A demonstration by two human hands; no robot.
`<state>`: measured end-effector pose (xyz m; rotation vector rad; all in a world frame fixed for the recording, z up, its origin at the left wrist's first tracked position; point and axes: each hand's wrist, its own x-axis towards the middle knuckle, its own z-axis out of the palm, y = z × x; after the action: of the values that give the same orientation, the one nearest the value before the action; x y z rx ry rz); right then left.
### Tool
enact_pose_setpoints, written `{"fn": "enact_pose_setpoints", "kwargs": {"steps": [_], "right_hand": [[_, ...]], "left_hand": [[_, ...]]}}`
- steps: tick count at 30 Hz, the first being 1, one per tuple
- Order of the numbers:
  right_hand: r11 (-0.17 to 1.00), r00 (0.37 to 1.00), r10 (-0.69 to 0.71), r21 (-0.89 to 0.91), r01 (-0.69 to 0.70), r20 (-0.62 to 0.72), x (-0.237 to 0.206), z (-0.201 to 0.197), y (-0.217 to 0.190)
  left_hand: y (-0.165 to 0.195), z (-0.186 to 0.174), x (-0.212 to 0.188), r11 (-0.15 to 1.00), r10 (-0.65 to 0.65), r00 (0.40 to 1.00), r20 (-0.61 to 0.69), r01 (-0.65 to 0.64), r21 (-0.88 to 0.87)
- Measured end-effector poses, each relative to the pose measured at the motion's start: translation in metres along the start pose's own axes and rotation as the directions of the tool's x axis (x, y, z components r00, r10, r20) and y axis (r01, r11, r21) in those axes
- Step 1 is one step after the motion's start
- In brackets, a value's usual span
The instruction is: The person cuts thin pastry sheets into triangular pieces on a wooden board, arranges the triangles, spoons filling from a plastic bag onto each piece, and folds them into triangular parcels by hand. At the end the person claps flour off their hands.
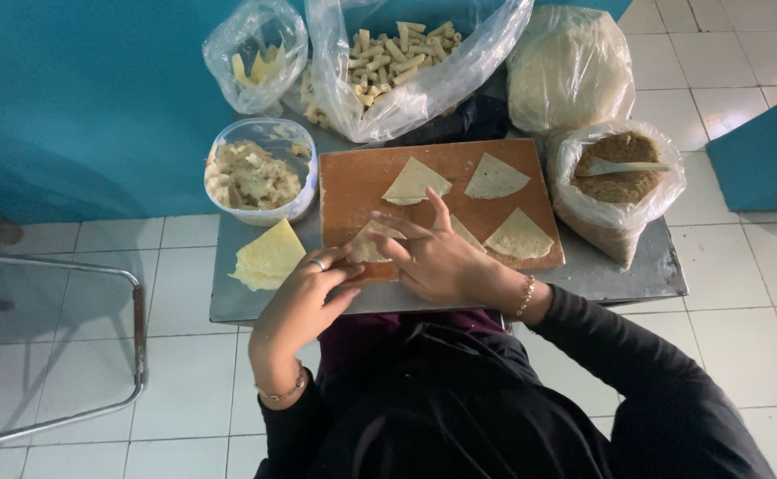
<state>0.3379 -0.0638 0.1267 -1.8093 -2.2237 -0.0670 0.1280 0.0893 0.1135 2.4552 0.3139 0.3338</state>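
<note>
Both hands, the left hand (304,297) and the right hand (437,257), pinch one wrapper (369,246) at the near edge of the wooden board (353,182), while three triangular sheets (495,177) lie unrolled and a bag of finished rolls (397,53) stands behind.

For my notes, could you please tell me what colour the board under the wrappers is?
The board is reddish-brown wood, seen in the head view.
</note>
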Motion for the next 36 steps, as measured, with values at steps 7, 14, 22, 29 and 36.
{"fn": "enact_pose_setpoints", "kwargs": {"steps": [7,14,22,29,36], "right_hand": [[0.982,0.999,-0.012,-0.188,0.006,-0.031,-0.003,-0.002,0.0],[0.975,0.997,-0.047,-0.22,0.034,-0.055,-0.005,0.011,-0.036],[0.989,0.955,-0.146,-0.053,0.137,-0.258,0.074,-0.028,0.0],[0.985,0.968,-0.128,-0.14,0.099,-0.215,0.174,0.017,-0.022],[0.991,0.988,-0.13,-0.045,0.127,-0.086,0.207,0.031,-0.027]], "left_hand": [[-0.003,-0.001,-0.003,0.999,-0.047,0.999,-0.001,0.047,0.008],[-0.006,0.002,-0.003,0.999,-0.017,0.999,-0.045,0.015,-0.029],[-0.004,0.005,-0.001,0.999,-0.033,0.996,-0.083,0.03,-0.038],[0.006,-0.002,0.0,0.99,0.036,0.992,-0.121,-0.052,-0.13],[0.013,-0.007,0.004,0.978,0.091,0.988,-0.124,-0.112,-0.176]]}}
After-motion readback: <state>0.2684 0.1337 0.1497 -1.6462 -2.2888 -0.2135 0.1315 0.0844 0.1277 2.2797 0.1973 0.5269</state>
